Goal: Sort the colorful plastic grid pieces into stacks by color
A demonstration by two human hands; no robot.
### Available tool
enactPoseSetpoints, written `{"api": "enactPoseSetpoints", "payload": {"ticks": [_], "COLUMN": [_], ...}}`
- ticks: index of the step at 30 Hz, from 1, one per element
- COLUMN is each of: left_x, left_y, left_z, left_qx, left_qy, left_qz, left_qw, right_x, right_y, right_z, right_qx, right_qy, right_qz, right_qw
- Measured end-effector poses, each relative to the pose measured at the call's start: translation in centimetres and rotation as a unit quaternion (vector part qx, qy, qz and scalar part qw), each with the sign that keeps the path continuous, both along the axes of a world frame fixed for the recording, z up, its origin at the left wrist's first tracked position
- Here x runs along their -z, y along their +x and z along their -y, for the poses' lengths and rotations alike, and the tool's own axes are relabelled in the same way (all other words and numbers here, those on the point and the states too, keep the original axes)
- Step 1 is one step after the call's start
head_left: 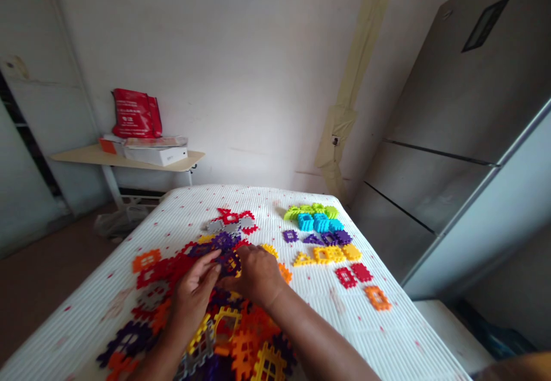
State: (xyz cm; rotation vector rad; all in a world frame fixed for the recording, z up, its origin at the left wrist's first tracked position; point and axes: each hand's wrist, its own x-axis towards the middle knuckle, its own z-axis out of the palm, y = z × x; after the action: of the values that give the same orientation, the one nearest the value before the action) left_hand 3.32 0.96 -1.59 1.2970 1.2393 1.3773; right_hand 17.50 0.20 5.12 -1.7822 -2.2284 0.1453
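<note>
A dense pile of toothed plastic building pieces in purple, red, orange, yellow and grey lies under and around both hands. My right hand (260,276) reaches into it from the right, with its fingers bent down and its thumb below, around a purple building piece (231,263). The far fingertips are partly hidden. At the left side of that piece is my left hand (196,280), with a small gap between its thumb and bent fingers. A yellow arched piece (227,321) and an orange window piece (244,351) lie nearer to me, between my forearms.
Sorted pieces stand in rows on the right: lime green (312,211), light blue (321,222), purple (329,238), yellow (329,254), red (353,275) and orange (377,298). Grey and red pieces (232,220) lie behind the pile. A fridge (434,134) borders the table's right side.
</note>
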Motion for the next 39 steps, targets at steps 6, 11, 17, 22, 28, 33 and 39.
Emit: {"api": "enactPoseSetpoints", "payload": {"ticks": [6, 11, 17, 22, 28, 33, 39], "left_x": [-0.3, -0.9, -0.3, 0.1, 0.2, 0.1, -0.4], "left_y": [0.0, 0.1, 0.1, 0.0, 0.0, 0.1, 0.2], "left_z": [0.1, 0.5, 0.2, -0.1, -0.2, 0.0, 0.2], "left_qx": [0.003, 0.003, 0.024, -0.001, -0.006, -0.004, -0.007], "left_qy": [-0.004, -0.031, -0.024, -0.040, -0.044, -0.042, -0.034], "left_qz": [-0.005, 0.008, 0.039, 0.068, 0.081, 0.082, 0.092], "left_qw": [1.000, 0.999, 0.999, 0.997, 0.996, 0.996, 0.995], "right_x": [1.3, 1.1, 0.9, 0.5, 1.1, 1.9, 1.3], "right_y": [-0.6, 1.0, 1.6, 1.3, 0.2, -0.5, 2.3], "right_z": [-0.3, -0.7, -0.9, -0.5, -0.3, -0.4, -2.2], "right_qx": [-0.024, -0.128, -0.212, -0.137, -0.060, -0.054, 0.033], "right_qy": [0.040, 0.078, 0.101, 0.085, 0.071, 0.075, 0.098], "right_qz": [-0.011, -0.002, -0.012, -0.007, 0.022, 0.017, 0.029], "right_qw": [0.999, 0.989, 0.972, 0.987, 0.995, 0.996, 0.994]}}
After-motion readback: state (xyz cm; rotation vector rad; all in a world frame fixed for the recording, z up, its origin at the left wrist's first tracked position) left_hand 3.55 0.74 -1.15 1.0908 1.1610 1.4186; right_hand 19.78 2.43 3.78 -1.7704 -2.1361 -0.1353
